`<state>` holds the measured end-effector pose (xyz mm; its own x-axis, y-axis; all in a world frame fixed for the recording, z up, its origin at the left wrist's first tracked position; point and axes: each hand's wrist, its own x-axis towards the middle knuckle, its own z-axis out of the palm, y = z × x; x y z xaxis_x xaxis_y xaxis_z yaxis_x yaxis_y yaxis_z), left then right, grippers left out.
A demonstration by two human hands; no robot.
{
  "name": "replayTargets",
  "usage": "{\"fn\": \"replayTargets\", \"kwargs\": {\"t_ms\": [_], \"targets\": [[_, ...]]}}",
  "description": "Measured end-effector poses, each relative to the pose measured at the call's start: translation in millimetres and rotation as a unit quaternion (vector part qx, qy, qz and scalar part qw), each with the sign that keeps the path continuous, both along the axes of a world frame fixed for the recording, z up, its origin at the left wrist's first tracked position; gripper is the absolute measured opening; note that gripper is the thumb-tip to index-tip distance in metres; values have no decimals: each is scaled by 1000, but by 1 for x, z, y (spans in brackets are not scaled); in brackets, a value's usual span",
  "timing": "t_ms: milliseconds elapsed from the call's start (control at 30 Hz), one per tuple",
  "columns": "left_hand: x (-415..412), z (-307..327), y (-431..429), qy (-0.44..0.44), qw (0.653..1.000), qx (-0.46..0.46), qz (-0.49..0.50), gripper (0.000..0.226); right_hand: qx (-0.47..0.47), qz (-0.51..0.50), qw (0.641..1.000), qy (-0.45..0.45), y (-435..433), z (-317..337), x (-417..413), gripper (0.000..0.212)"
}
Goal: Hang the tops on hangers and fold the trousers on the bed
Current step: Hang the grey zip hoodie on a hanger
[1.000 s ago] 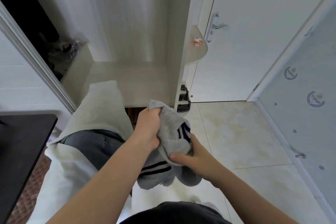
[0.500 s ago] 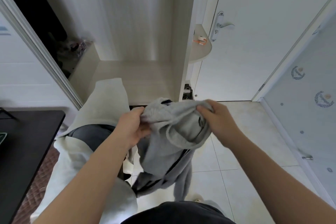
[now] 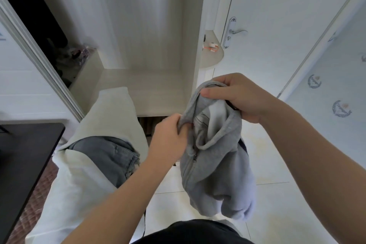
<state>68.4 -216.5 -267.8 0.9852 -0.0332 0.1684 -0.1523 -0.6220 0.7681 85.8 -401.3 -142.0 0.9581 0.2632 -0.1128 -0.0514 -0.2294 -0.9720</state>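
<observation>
Holds grey zip-front fleece top (image 3: 214, 174) in mid-air, above pale tiled floor (image 3: 277, 168), just right of white-sheeted bed (image 3: 75, 188). Pinches collar edge near zip with left hand (image 3: 168, 138), fingers curled into fabric. Grips opposite collar edge with right hand (image 3: 239, 99), thumb pressed on cloth. Hangs bunched below both hands, collar opening spread between them. On bed, apart from top: rumpled blue-grey denim trousers (image 3: 107, 156). Behind: open pale wooden wardrobe (image 3: 142, 35).

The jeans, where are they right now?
In the head view the jeans lie left of centre on the white bed, between the black desk and the left hand gripping the grey top.
</observation>
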Motion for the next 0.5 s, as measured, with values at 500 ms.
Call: {"fn": "replayTargets", "kwargs": {"t_ms": [500], "targets": [[-1,-1,24,407,770,-491,-15,33,-462,-138,876,-28,-74,-143,1,16]]}}
